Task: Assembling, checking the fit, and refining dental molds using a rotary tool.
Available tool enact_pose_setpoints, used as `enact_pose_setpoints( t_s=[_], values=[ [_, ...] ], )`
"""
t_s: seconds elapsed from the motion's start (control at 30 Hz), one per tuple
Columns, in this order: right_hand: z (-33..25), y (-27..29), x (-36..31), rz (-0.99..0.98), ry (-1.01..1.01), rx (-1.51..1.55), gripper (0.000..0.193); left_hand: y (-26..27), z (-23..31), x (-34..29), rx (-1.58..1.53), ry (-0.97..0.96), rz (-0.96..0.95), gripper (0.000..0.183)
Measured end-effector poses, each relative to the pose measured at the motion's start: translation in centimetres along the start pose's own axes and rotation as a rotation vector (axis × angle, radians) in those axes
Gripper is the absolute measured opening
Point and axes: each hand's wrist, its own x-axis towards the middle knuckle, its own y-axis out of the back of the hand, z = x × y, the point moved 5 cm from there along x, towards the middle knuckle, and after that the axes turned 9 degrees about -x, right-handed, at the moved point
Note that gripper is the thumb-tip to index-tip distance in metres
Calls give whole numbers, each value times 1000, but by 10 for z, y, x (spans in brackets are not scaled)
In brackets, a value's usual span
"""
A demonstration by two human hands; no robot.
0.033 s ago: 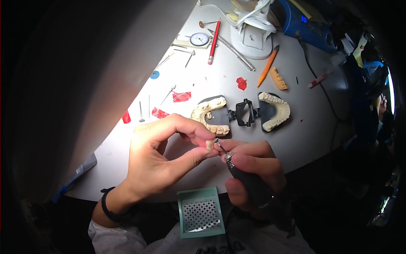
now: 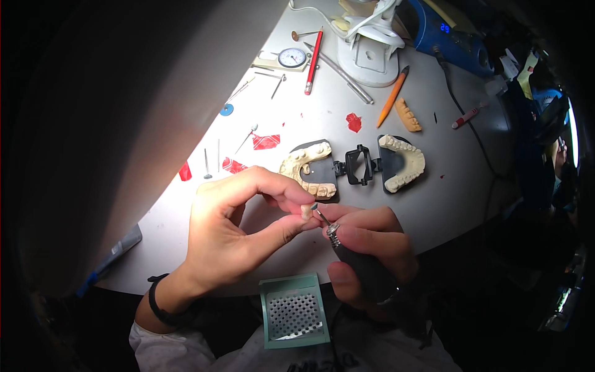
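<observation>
Between the thumb and forefinger of my left hand [image 2: 229, 217] is a small tooth-coloured dental crown [image 2: 306, 212]. My right hand [image 2: 378, 242] is wrapped round a dark dental handpiece [image 2: 369, 266]. Its slim shank carries a small greenish grinding bur [image 2: 315, 207], which is at the crown's right side; whether they touch I cannot tell. Fingertips of both hands meet just below the crown. Beyond them lies a hinged plaster dental model, opened flat: its left arch [image 2: 319, 190] is close to my fingers, and its right arch [image 2: 414, 164] sits past the black hinge [image 2: 358, 166].
Farther back lie a dial gauge [image 2: 291, 57], a red pencil [image 2: 314, 62], an orange pencil [image 2: 393, 97], a plaster tooth piece [image 2: 408, 115] and scattered burs. A large grey lamp-like shape [image 2: 155, 93] blocks the left. A green perforated tray [image 2: 263, 313] is at the table's near edge.
The handpiece and my right hand have shifted very slightly left. The crown has moved a touch left too. The lit display on the blue device has changed.
</observation>
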Motion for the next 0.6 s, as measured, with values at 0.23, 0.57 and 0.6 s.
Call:
enact_pose_setpoints(
  t_s=[0.23, 0.57, 0.6],
  values=[
    [-1, -4, 1, -50, 37, -67, 30, 2, 1, 1, 24, -46, 11, 21],
    [-1, -4, 2, -59, 39, -63, 29, 2, -1, 1, -4, -26, 18, 21],
    [-2, -3, 2, -58, 40, -65, 29, 2, 0, 1, -5, -27, 17, 21]
  ],
)
